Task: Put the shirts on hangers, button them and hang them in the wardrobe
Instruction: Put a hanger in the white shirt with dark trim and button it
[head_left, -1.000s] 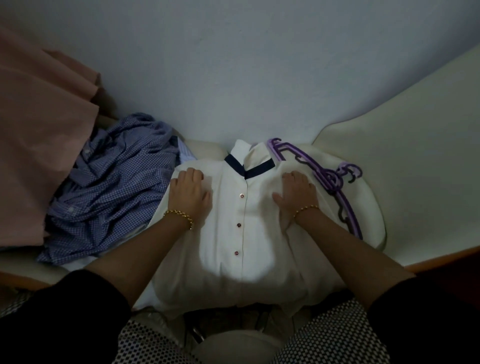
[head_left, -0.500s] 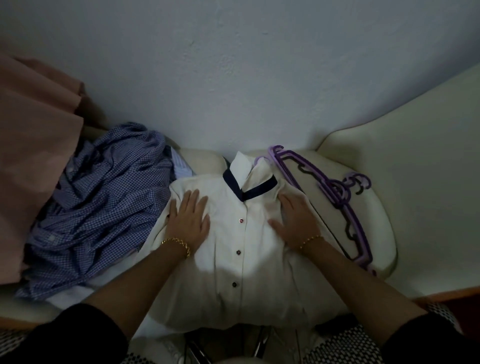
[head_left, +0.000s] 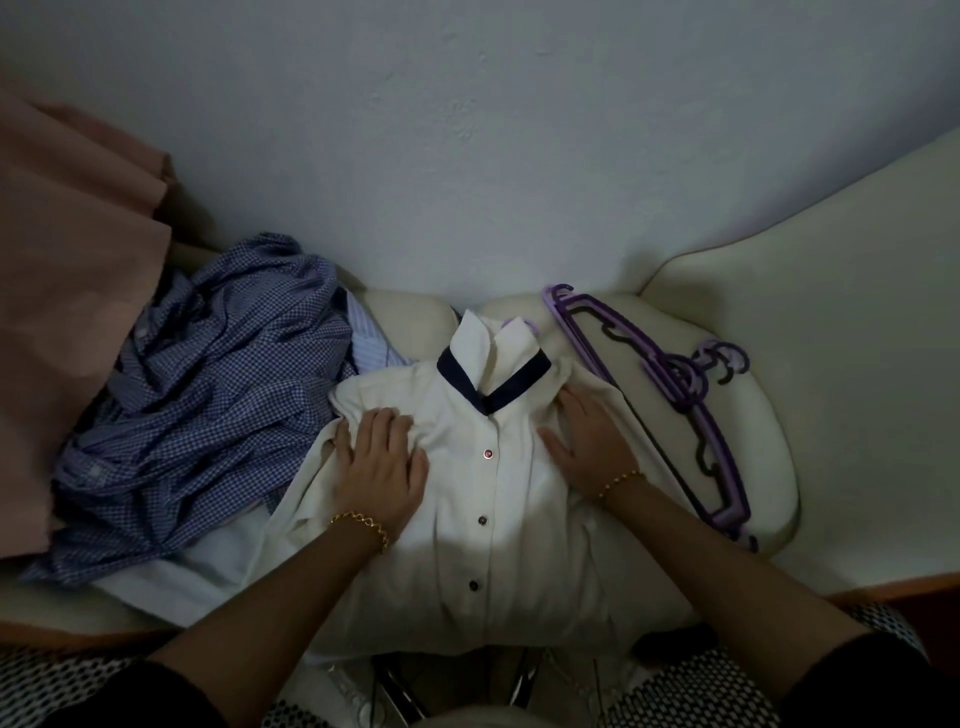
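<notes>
Now pressing the left hand (head_left: 382, 462) flat, fingers straight and slightly spread, onto the white shirt (head_left: 498, 540) left of its button row. Pressing the right hand (head_left: 587, 441) flat as well, fingers together, just right of the dark-trimmed collar. Finding the shirt lying front-up on the cream seat (head_left: 774, 467), three buttons showing, its hem dropping out of sight over the near edge. Catching only a purple hook tip (head_left: 523, 326) poking from the collar, anything below it being hidden by cloth. Making out stacked purple hangers (head_left: 675, 379) just right of the shirt; too dim for counting. Noting a blue checked shirt (head_left: 208, 405) heaped just left, partly running under a pink cloth (head_left: 67, 312) being cut off by the frame.
</notes>
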